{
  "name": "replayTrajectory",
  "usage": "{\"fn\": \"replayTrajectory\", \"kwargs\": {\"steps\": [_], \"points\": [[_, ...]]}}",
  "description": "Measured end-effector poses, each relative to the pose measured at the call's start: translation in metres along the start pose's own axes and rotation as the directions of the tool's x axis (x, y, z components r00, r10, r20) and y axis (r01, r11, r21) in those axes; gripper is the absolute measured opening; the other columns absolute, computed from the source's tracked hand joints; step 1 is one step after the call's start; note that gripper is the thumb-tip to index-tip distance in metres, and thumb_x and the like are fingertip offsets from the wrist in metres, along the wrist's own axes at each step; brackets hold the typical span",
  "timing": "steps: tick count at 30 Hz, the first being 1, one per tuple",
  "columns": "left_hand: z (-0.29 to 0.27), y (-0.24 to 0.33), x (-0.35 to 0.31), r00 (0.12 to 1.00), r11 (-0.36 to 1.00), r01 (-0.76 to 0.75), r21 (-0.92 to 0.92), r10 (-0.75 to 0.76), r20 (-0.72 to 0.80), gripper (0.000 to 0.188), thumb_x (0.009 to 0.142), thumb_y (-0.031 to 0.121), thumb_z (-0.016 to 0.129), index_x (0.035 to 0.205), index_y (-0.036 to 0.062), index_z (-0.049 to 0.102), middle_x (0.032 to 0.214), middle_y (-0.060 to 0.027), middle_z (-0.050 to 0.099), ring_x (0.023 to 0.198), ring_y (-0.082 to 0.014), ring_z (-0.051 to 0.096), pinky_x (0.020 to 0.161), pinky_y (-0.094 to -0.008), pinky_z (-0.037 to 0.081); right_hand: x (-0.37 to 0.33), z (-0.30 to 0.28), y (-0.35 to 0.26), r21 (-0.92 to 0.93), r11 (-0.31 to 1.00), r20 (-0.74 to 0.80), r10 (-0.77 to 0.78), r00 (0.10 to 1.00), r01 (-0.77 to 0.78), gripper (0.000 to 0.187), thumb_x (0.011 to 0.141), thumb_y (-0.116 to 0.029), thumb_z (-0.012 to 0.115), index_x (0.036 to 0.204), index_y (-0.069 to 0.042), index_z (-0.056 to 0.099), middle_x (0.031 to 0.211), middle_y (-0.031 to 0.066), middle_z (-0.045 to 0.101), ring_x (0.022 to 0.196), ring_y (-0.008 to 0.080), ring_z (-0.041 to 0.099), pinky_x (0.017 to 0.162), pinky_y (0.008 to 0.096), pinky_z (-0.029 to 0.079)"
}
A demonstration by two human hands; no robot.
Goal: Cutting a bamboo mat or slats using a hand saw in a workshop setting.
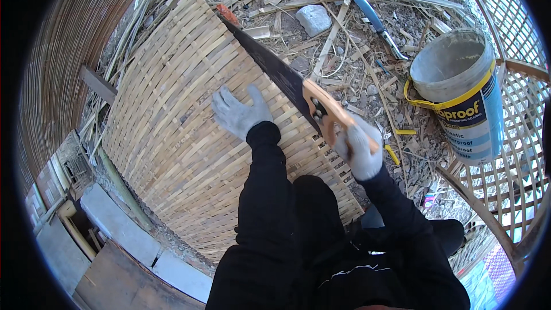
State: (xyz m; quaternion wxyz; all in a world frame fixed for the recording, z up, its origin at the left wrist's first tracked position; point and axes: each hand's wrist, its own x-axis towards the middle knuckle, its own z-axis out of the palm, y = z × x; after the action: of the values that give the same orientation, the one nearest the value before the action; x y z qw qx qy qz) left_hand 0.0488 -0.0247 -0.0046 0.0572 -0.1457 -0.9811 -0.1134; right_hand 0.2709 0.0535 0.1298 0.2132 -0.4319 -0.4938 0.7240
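Note:
A large woven bamboo mat (166,109) lies in front of me, its strips crossing in a tight weave. My left hand (238,109), in a pale grey glove, rests flat on it with the fingers spread. In my right hand (361,146), gloved as well, is the wooden handle of a handsaw (275,72). Its dark blade runs along the mat's right edge, pointing away to the upper left. Whether the teeth touch the bamboo I cannot tell. An orange-red piece (228,14) shows at the blade's far tip.
A white and blue bucket (473,115) with a yellow band stands at the right, beside a lattice panel (516,138). A grey stone (314,20), a blue-handled tool (367,8) and yellow-handled pliers (392,154) lie among bamboo scraps. Concrete blocks (117,224) line the lower left.

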Motion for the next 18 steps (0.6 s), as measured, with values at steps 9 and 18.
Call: {"fn": "replayTrajectory", "kwargs": {"steps": [9, 18], "points": [[-0.003, -0.003, 0.0, 1.0, 1.0, -0.011, 0.013, 0.011, -0.009, 0.073, 0.097, 0.054, 0.062, 0.152, 0.0083, 0.05, 0.16, -0.0165, 0.047, 0.153, -0.0359, 0.037, 0.126, -0.0546, 0.026, -0.095, -0.051, -0.036, -0.101, 0.992, -0.061, 0.07, 0.996, -0.076, 0.082, 0.104, -0.061, 0.053, 0.13, 0.016, 0.063, 0.064, -0.0014, 0.057, 0.055, 0.0061, 0.049, 0.056, 0.0232, 0.038], [-0.005, 0.007, -0.002, 1.0, 1.0, -0.025, -0.002, 0.025, 0.01, 0.073, 0.096, 0.052, 0.063, 0.151, 0.0064, 0.05, 0.16, -0.0174, 0.045, 0.152, -0.0364, 0.036, 0.126, -0.054, 0.026, 0.017, 0.001, 0.009, -0.128, 0.986, 0.037, -0.099, 0.994, 0.103, 0.04, 0.107, -0.025, 0.052, 0.126, 0.007, 0.069, 0.067, -0.0034, 0.058, 0.058, 0.0043, 0.05, 0.055, 0.0238, 0.039]]}}
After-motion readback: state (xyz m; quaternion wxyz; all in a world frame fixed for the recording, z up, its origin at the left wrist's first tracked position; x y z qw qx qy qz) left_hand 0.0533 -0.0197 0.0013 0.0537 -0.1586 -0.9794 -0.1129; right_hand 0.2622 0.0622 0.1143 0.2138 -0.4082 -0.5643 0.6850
